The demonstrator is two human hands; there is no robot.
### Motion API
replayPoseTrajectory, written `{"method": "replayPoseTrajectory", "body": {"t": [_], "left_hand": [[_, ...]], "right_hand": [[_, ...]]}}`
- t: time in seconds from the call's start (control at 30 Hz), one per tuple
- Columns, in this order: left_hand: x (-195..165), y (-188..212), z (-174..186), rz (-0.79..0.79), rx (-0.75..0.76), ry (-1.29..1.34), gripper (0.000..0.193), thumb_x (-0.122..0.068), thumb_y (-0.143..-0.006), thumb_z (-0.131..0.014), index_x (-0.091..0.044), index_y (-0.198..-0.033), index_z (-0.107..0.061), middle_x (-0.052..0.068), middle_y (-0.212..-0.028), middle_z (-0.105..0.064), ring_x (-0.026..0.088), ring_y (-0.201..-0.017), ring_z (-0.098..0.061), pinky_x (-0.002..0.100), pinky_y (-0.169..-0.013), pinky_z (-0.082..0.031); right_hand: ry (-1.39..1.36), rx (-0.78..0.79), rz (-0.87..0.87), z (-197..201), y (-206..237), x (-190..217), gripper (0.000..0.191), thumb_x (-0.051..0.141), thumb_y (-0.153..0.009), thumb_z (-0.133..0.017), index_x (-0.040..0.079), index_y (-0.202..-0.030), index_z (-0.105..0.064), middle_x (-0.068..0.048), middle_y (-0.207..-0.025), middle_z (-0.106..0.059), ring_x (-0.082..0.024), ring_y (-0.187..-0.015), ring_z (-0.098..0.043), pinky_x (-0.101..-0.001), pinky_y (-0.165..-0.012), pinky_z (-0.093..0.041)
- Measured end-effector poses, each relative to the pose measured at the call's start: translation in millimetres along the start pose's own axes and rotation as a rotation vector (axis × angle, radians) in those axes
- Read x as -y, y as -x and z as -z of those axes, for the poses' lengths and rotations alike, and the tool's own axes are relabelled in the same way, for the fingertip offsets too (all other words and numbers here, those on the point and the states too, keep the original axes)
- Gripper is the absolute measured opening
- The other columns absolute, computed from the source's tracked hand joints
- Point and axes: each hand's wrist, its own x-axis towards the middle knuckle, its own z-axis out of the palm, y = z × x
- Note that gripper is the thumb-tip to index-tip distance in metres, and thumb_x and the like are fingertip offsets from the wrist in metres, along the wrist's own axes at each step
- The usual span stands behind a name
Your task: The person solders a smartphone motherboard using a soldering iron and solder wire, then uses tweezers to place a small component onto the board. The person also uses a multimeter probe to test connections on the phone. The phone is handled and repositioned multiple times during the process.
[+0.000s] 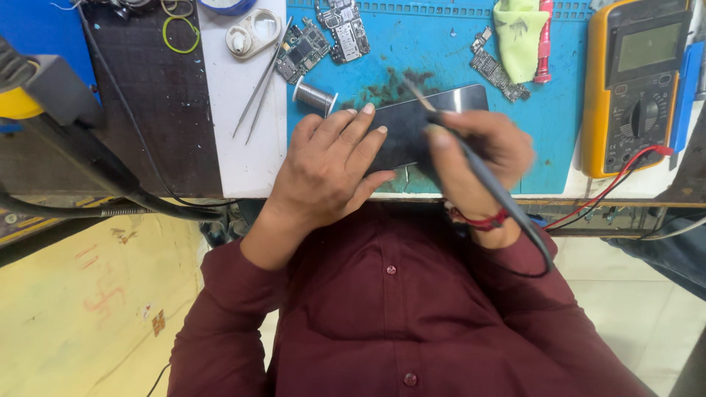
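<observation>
A dark phone lies flat on the blue work mat near the table's front edge. My left hand rests flat on the phone's left part, fingers spread and pressing it down. My right hand grips a dark pen-shaped corded iron, its thin tip pointing up-left over the phone's top edge. The cable runs back over my right wrist, which wears a red thread band. A dark stain marks the mat just above the phone.
A yellow multimeter with red and black leads sits at the right. Circuit boards, a solder spool, tweezers, a yellow cloth and a red tool lie at the back. A dark stand with hose is on the left.
</observation>
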Motion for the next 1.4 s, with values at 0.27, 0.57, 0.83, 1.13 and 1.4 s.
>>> {"method": "replayPoseTrajectory", "body": {"t": [0.27, 0.57, 0.83, 1.13, 1.4], "left_hand": [[0.6, -16.4, -7.0, 0.131, -0.135, 0.072, 0.029, -0.033, -0.109, -0.065, -0.006, -0.120, -0.068, 0.005, -0.095, -0.071, 0.021, -0.088, -0.066, 0.042, -0.095, -0.045], [-15.6, -26.6, -24.6, 0.235, -0.314, 0.243, 0.026, -0.023, -0.102, -0.078, -0.012, -0.122, -0.066, 0.000, -0.113, -0.073, 0.019, -0.100, -0.067, 0.038, -0.095, -0.041], [-8.8, -27.5, -32.1, 0.236, -0.316, 0.281, 0.020, -0.023, -0.101, -0.079, -0.013, -0.116, -0.069, -0.001, -0.111, -0.074, 0.018, -0.099, -0.067, 0.037, -0.091, -0.040], [-2.9, -27.5, -33.2, 0.226, -0.317, 0.282, 0.019, -0.024, -0.102, -0.079, -0.013, -0.115, -0.070, -0.001, -0.109, -0.074, 0.019, -0.098, -0.068, 0.036, -0.091, -0.040], [-2.3, -26.9, -34.1, 0.216, -0.322, 0.284, 0.020, -0.025, -0.102, -0.079, -0.013, -0.116, -0.070, -0.001, -0.109, -0.074, 0.018, -0.097, -0.068, 0.036, -0.090, -0.040]], "right_hand": [[-0.537, -0.306, -0.028, 24.9, 19.4, -2.1, 0.022, 0.016, -0.106, -0.074, 0.002, -0.113, -0.059, -0.015, -0.088, -0.066, -0.018, -0.068, -0.063, -0.0285, -0.057, -0.051], [0.165, -0.225, 0.329, 18.9, 17.3, -4.6, 0.017, 0.017, -0.108, -0.071, 0.006, -0.113, -0.059, -0.013, -0.098, -0.057, -0.023, -0.077, -0.055, -0.0330, -0.071, -0.043], [0.288, -0.188, 0.599, 18.9, 6.4, -26.8, 0.025, 0.031, -0.105, -0.059, 0.008, -0.099, -0.057, -0.008, -0.076, -0.057, -0.024, -0.067, -0.055, -0.0376, -0.066, -0.040], [0.298, -0.181, 0.563, 13.3, 6.3, -31.3, 0.023, 0.029, -0.104, -0.061, 0.008, -0.097, -0.058, -0.008, -0.077, -0.056, -0.025, -0.071, -0.054, -0.0380, -0.069, -0.042], [0.299, -0.172, 0.573, 13.6, 5.7, -32.0, 0.022, 0.028, -0.104, -0.060, 0.006, -0.097, -0.058, -0.009, -0.076, -0.056, -0.024, -0.069, -0.054, -0.0382, -0.068, -0.041]]}}
